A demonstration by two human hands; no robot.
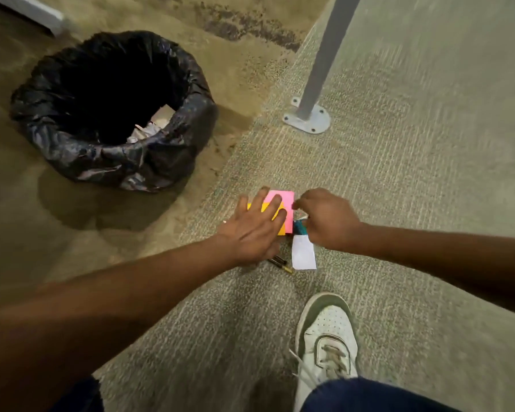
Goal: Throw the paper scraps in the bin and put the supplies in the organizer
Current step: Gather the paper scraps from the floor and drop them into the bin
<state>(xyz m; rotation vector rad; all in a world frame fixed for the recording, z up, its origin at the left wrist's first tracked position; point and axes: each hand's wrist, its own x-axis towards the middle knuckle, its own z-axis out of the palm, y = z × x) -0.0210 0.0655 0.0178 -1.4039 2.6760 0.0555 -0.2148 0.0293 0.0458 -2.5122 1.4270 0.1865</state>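
Pressing flat, the left hand [252, 230] lies spread on the sticky notes [283, 200] on the floor. The right hand [324, 221] is curled beside them; what it pinches I cannot tell.

Floor covering is a grey-green ribbed carpet [399, 162] over the right and centre, meeting a tan, worn and stained carpet [226, 55] along a diagonal seam running from upper right to lower left, with dark blotches near the top edge. A grey metal post [324, 60] rises at a slant from an oval floor plate [306, 118] fixed with visible bolts on the ribbed carpet. A pale baseboard [27, 10] shows at the upper left corner; lighting is dim and even.
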